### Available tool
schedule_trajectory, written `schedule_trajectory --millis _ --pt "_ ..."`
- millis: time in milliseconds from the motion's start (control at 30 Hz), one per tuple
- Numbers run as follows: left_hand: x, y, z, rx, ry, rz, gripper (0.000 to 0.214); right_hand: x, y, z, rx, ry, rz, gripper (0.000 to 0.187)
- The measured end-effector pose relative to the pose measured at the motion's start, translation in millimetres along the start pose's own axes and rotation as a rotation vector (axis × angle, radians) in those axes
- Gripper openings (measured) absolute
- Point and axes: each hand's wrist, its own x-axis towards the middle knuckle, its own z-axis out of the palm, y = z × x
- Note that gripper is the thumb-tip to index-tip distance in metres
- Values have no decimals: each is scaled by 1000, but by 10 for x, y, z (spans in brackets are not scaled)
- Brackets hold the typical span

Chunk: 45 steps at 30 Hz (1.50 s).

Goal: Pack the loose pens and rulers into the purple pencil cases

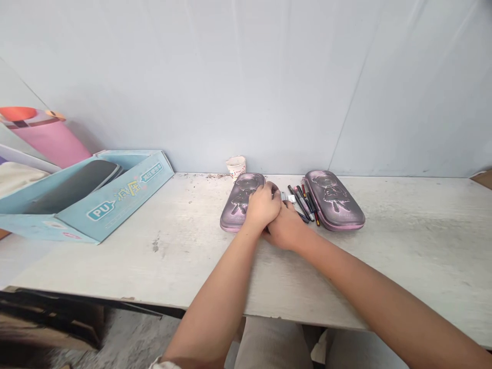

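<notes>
A dark, shiny pencil case (235, 207) with a raised figure on its lid and a pink zip edge lies closed in front of me. My left hand (264, 205) grips its right side, fingers curled over the edge. Pressed close against it, my right hand (286, 226) is closed at the same edge; whatever is in its fingers is hidden. Just right of my hands lie several pens (303, 202) and a small white item (291, 199), partly covered. A matching pencil case (335, 200) rests closed beyond the pens.
A paper cup (236, 166) stands behind the left case, near dark crumbs by the wall. On the left sits a light blue open box (134, 192) with a dark case (82, 187) inside. Pink and white items (54, 138) are behind it. The white table's front edge (154, 302) is close to me.
</notes>
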Motion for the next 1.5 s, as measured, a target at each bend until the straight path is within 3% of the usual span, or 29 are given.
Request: schedule_trajectory --millis 167,300,400,467,567,667,767,833,900,1033,1300,1500 --pt "6 -8 5 -65 18 -26 16 -24 81 -57 -124 70 89 46" --pt "33 5 23 -263 268 -14 16 -135 309 -174 -163 249 261 39" --pt "23 89 45 -538 416 -112 18 -297 459 -220 -130 420 372 38" --pt "-15 193 56 -870 328 -204 25 -409 496 -198 -100 477 306 33" --pt "-98 363 65 -1355 20 -335 44 -528 473 -121 -100 487 138 25" --pt "-149 437 101 -1484 -83 -400 43 -573 470 -95 -112 454 73 25" --pt "-126 368 203 -1306 -2 -413 32 -576 592 -153 -138 415 112 34" --pt "-84 288 292 -1063 42 -378 43 -565 719 -198 -194 396 218 38" --pt "-42 226 366 -774 44 -284 48 -535 823 -219 -261 345 285 37" --pt "-8 213 426 -324 47 -70 42 -394 849 -181 -348 180 232 32" --pt "-85 157 464 -80 15 29 44 -182 796 -72 -371 75 287 31" --pt "-108 111 439 51 69 198 44 -331 890 -104 -361 225 363 37"
